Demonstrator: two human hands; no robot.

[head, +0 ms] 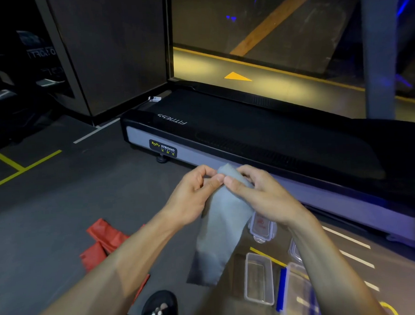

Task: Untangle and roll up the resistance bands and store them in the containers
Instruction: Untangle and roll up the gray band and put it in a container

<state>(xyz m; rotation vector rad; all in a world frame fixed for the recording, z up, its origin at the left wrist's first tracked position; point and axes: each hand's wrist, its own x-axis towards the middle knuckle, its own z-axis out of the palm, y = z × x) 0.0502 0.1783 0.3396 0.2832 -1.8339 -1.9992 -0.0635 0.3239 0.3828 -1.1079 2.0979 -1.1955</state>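
red band [103,243] lies crumpled on the floor [61,211] at left, partly hidden under the left forearm. left hand [191,196] pinches the top edge of the grey band [219,230], thumb and fingers curled on it. the grey band hangs down flat from both hands, lower end over the floor near a black shoe [158,307]. right hand [260,193] grips the same top end, fingers curled round it. below right: a clear lid [261,226], an open clear box [258,277], and a blue-clipped box [295,294] just beside it. treadmill [272,135] runs behind the hands.
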